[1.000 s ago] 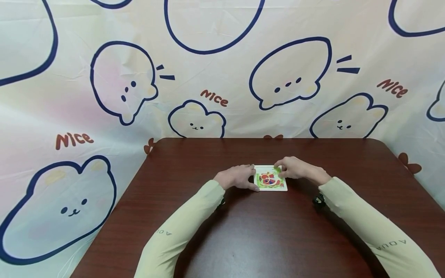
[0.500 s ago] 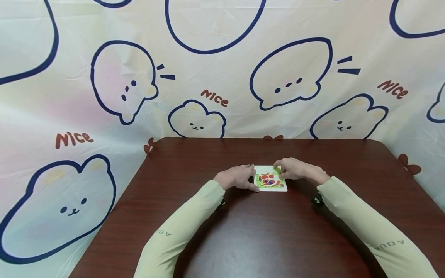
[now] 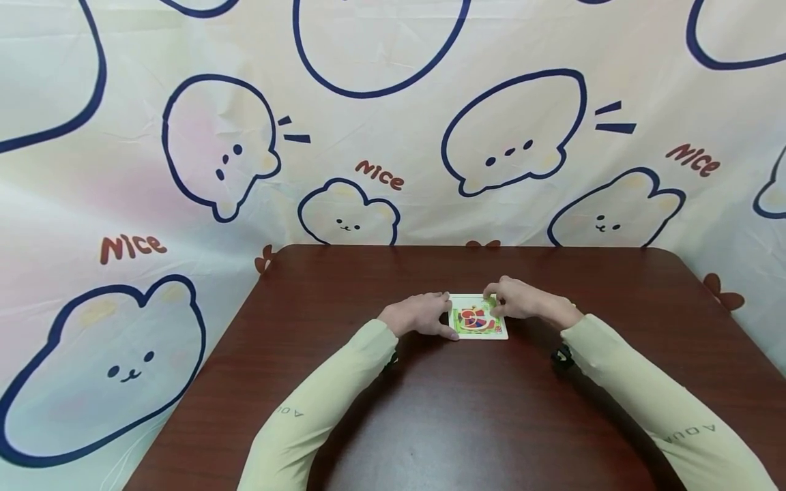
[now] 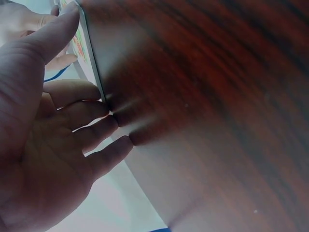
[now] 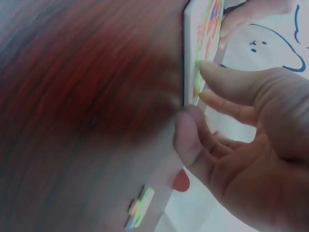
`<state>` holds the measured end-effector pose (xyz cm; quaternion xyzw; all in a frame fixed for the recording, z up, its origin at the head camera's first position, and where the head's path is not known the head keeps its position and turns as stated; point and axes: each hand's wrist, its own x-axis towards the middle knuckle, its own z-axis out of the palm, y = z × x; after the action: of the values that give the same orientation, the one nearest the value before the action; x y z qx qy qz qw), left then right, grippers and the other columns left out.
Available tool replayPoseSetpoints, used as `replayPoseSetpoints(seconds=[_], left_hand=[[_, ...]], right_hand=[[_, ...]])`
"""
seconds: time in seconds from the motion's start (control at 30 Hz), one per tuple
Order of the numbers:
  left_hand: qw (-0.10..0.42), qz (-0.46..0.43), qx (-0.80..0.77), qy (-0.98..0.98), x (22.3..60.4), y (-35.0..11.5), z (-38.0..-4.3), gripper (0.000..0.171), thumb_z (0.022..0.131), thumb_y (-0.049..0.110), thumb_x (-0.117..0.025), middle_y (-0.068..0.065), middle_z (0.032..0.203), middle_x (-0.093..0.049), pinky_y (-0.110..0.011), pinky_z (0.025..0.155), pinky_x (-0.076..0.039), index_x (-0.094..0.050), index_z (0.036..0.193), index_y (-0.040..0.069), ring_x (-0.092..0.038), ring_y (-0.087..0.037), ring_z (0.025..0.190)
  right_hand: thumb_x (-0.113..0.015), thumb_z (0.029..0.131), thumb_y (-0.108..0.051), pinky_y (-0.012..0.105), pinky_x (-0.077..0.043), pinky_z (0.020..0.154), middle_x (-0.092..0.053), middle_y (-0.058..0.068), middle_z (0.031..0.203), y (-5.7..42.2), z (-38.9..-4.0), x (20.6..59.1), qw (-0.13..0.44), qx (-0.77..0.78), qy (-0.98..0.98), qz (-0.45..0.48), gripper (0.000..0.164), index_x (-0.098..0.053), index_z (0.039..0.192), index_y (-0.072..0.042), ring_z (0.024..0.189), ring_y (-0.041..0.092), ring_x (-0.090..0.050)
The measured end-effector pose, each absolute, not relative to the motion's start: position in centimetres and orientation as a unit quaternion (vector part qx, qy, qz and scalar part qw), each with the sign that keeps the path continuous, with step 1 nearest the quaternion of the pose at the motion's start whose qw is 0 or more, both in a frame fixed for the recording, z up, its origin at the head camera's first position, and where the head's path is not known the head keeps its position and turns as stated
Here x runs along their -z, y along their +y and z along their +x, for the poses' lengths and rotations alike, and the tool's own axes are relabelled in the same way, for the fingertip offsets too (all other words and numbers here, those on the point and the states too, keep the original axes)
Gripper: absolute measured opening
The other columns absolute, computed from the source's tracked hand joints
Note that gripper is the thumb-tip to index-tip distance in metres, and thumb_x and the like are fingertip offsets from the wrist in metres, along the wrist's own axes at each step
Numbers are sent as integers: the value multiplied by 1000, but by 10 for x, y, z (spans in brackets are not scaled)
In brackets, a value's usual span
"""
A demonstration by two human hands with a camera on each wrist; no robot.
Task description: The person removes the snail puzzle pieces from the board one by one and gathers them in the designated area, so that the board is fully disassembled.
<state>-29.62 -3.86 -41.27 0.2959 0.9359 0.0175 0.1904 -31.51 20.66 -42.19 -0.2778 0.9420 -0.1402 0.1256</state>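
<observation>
A square, white-bordered jigsaw puzzle board point(image 3: 476, 336) with a red, blue and green picture lies flat toward the table's far side. My left hand point(image 3: 422, 314) rests along its left edge, fingers extended and spread, thumb at the near left corner. In the left wrist view, the left fingertips point(image 4: 111, 112) meet the table beside the board's edge. My right hand point(image 3: 520, 298) bends over the far right corner, its thumb point(image 5: 231, 82) and a finger pinching a small green puzzle piece at the board, mostly hidden by the fingers.
A loose colourful puzzle piece point(image 5: 141, 208) lies on the table past the right hand, visible in the right wrist view. The dark brown table point(image 3: 467, 409) ends at a cloth backdrop point(image 3: 417, 136) printed with cartoon bears.
The right hand shifts only slightly over the corner of the board. The left hand and the board stay in place.
</observation>
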Motion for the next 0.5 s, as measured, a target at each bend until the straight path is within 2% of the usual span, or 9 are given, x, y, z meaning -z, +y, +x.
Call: replayPoseSetpoints(seconds=[0.2,0.33,0.5], left_hand=[[190,297,-17,936,413,-39,-298,78,86,65,-62,-9,162,-28,-41,117,-32,-48,145,17,-32,-24,147],[188,300,-15,935,412,-39,-298,76,86,64,-61,-9,162,-28,-41,117,-33,-48,144,16,-31,-24,148],[188,299,-19,935,412,-38,-298,79,85,64,-62,-9,162,-29,-42,117,-32,-47,146,16,-32,-25,147]], right_hand=[[-69,91,-19,34,-41,75,-65,11,104,203,-312,417,112,114,944,-287,39,-65,127,-2,90,22,-46],[-69,92,-18,36,-43,79,-63,13,107,202,-314,415,116,115,943,-289,37,-64,125,-1,93,23,-47],[-68,92,-17,35,-44,77,-57,12,104,204,-318,416,135,125,941,-285,33,-60,121,-3,91,21,-47]])
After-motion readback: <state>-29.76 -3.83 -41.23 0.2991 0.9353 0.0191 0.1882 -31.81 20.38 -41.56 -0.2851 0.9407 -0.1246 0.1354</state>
